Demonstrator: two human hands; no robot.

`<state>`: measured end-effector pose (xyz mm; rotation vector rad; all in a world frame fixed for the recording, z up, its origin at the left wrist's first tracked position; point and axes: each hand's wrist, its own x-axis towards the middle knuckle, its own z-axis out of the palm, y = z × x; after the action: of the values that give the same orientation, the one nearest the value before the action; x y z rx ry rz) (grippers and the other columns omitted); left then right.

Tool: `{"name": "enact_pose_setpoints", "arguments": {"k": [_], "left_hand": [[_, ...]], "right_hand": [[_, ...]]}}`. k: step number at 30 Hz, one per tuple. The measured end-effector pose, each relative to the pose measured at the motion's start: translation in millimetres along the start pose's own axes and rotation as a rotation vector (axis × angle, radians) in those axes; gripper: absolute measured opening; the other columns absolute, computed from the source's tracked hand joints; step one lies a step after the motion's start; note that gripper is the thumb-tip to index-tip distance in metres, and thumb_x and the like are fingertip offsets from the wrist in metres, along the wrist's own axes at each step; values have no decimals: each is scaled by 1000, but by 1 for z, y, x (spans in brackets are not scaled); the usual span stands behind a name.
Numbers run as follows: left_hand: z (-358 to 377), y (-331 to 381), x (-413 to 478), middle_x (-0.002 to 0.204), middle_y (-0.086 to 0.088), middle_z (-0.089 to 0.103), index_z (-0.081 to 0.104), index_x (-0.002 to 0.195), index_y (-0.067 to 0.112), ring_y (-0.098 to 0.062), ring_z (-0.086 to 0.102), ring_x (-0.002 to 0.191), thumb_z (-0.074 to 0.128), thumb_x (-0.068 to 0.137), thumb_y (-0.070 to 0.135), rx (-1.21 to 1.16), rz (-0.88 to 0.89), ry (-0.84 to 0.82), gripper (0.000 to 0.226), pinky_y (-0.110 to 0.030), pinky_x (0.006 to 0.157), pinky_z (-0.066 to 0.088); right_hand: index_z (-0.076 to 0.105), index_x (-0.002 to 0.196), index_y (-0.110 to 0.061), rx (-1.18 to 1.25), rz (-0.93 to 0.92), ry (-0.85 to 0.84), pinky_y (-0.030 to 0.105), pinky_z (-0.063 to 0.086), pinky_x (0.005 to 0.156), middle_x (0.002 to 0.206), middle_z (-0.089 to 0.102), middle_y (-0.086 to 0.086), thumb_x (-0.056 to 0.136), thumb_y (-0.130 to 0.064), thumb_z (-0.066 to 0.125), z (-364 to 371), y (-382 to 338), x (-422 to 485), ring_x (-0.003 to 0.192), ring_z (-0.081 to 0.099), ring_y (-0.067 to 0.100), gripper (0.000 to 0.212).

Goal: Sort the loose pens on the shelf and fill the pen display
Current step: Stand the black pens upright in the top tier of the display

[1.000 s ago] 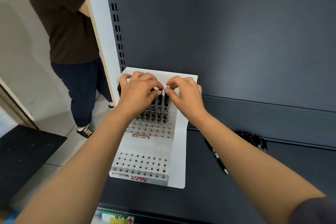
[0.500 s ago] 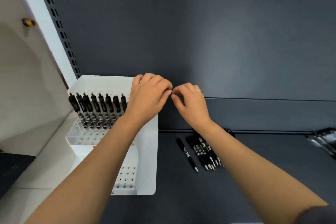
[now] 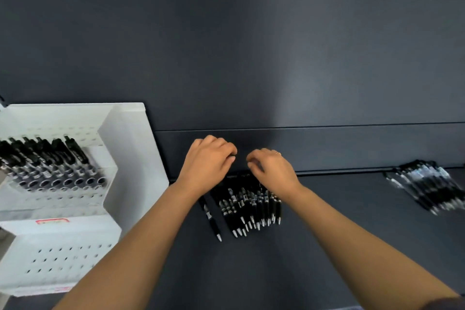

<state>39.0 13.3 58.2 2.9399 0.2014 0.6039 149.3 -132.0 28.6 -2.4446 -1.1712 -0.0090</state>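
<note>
A white stepped pen display (image 3: 125, 171) stands at the left of the dark shelf, with several black pens (image 3: 50, 158) upright in its top row. A loose pile of black pens (image 3: 249, 206) lies on the shelf in the middle, with one pen (image 3: 210, 216) slightly apart to its left. My left hand (image 3: 207, 161) and my right hand (image 3: 270, 167) hover side by side above the far end of the pile. Their fingers are loosely curled and hold nothing. The far ends of the pens are hidden under my hands.
A second pile of clear-bodied pens (image 3: 427, 186) lies at the right of the shelf. The dark back panel (image 3: 251, 45) rises right behind the piles. The display's lower rows of holes (image 3: 65, 257) hold no pens.
Both hands have left the display and moved right and down to above the middle pen pile. The view has swung right, so the display now sits at the left edge.
</note>
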Motion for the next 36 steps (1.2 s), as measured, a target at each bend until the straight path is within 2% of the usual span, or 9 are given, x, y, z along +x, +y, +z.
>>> {"name": "enact_pose_setpoints", "arguments": {"k": [5,9,14,19,22,26,31,33,36], "left_hand": [[28,-2,-4,106,9,61,60,107,25,-17,49,106,45,96,31,49,-138,-120,20,-30,87,33],[47,-11,-21,112,1,60,57,112,22,-23,51,108,45,94,30,125,-401,-280,23,-34,87,39],[77,-15,-39,127,-10,52,43,128,17,-31,49,119,49,92,33,-58,-719,-492,40,-40,91,45],[95,-5,-41,123,-13,44,41,127,15,-37,54,111,52,91,25,-85,-799,-524,39,-43,85,47],[98,-1,-39,117,-14,46,43,121,12,-39,58,103,52,88,16,-89,-838,-506,34,-43,80,48],[94,-6,-39,109,-15,53,43,116,11,-37,55,101,53,83,11,-252,-865,-410,34,-35,77,42],[75,-5,-32,112,-17,54,38,135,16,-32,54,103,52,80,0,-418,-730,-281,58,-29,79,38],[62,-1,-25,112,-13,55,37,138,15,-28,54,103,51,82,-3,-443,-669,-220,60,-22,77,35],[40,2,-17,94,-5,55,39,134,21,-21,53,82,50,84,0,-526,-676,-109,55,-22,70,36]], "right_hand": [[60,115,-21,9,-30,-189,35,49,82,108,63,0,95,-27,49,18,17,9,105,55,23,23],[58,118,-22,-60,-60,-287,37,47,87,114,63,2,94,-28,49,41,11,18,108,57,26,27],[51,123,-18,-176,-25,-295,39,46,84,117,60,8,92,-34,53,72,-4,27,108,57,31,35],[46,124,-15,-269,0,-304,38,44,84,119,57,10,91,-28,56,87,-14,32,110,56,32,37],[45,123,-12,-210,12,-362,35,42,75,117,60,12,91,-19,53,89,-18,36,108,57,33,34],[44,131,-15,45,95,-420,32,43,69,112,63,11,91,-19,51,75,-14,42,101,60,31,40],[50,130,-17,431,125,-401,33,48,73,79,54,-3,89,-13,55,57,-7,46,79,56,19,42],[51,125,-14,516,127,-362,27,45,66,74,51,-5,91,-15,56,46,-8,46,70,54,15,34],[52,113,-16,633,130,-271,12,40,52,70,51,-6,94,-19,54,27,-15,45,55,51,9,19]]}}
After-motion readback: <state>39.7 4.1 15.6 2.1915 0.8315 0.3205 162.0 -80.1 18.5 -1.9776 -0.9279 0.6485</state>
